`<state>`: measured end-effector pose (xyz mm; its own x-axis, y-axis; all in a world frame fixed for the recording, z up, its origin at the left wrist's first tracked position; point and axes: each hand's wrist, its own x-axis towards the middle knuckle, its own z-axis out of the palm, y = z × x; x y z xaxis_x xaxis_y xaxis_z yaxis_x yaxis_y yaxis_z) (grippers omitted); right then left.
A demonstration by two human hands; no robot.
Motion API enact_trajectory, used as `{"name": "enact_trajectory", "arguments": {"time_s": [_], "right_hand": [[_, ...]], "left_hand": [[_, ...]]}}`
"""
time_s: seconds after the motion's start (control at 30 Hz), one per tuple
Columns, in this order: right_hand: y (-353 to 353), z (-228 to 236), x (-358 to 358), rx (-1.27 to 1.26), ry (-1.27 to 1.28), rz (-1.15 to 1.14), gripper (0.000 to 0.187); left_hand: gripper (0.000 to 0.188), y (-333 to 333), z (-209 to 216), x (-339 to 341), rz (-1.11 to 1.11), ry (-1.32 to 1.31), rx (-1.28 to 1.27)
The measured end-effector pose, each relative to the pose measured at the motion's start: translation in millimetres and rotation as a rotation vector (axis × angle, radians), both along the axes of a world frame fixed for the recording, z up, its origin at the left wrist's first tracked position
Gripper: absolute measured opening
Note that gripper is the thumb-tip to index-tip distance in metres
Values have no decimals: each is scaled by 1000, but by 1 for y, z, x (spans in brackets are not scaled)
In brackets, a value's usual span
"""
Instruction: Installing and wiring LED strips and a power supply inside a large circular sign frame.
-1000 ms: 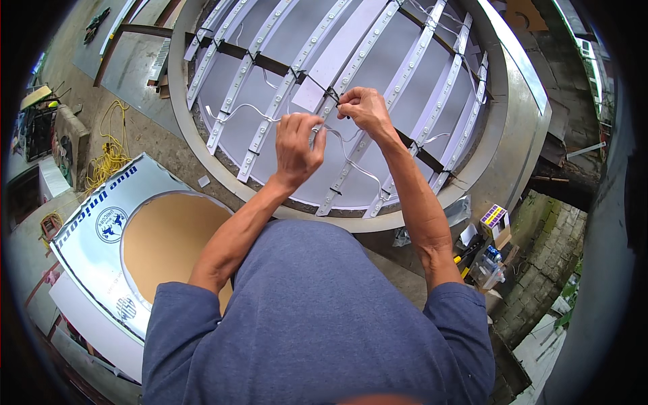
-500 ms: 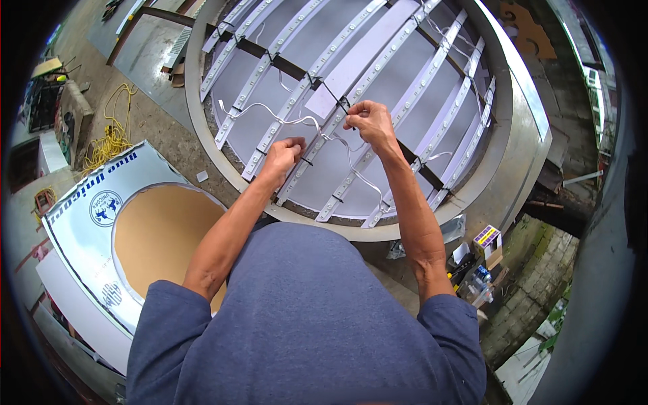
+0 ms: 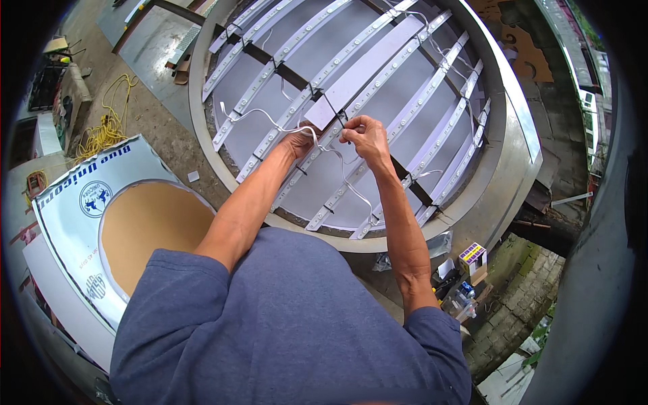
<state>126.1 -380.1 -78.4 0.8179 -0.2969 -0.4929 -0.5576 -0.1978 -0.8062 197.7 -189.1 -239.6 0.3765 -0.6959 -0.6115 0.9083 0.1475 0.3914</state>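
A large round metal frame [image 3: 202,115] holds rows of white LED strips [image 3: 405,115] fixed over dark crossbars with black ties. On the middle rows lies a long white bar [image 3: 364,71], with a black cable tie [image 3: 331,104] across its near end. My right hand [image 3: 368,140] is closed in a pinch on the dark end of that tie. My left hand [image 3: 297,143] reaches in at the bar's near end, beside a strip; its fingertips are mostly hidden. A loose white wire [image 3: 263,115] runs over the strips and past my left hand.
At the left lies a film-covered sheet [image 3: 67,196] with a round brown area. Behind it is a coiled yellow cord [image 3: 101,138] on the ground. A small purple and yellow box [image 3: 472,256] and a plastic bottle [image 3: 462,304] stand right of my right forearm.
My left hand has moved forward and right, in under the near end of the white bar. My right hand keeps its pinch near the tie. The whole view has shifted slightly.
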Motion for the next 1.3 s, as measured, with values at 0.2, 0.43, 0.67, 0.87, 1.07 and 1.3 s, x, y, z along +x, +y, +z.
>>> {"name": "enact_trajectory", "arguments": {"time_s": [0.2,0.43,0.67,0.87,1.07,1.3], "right_hand": [[-5,-9,0,-26,-11,27,17],[-10,5,9,-127,31,206,16],[-13,19,27,-2,20,159,18],[-13,20,44,83,20,125,17],[-19,12,52,60,29,189,18],[-17,16,51,28,27,163,18]], "left_hand": [[16,-13,-9,-1,7,26,-16],[16,-10,-14,-7,35,42,-30],[15,-1,-20,10,62,48,-42],[15,-4,-21,11,76,47,-51],[15,-9,-20,7,80,51,-55],[15,-14,-24,13,92,55,-58]]}}
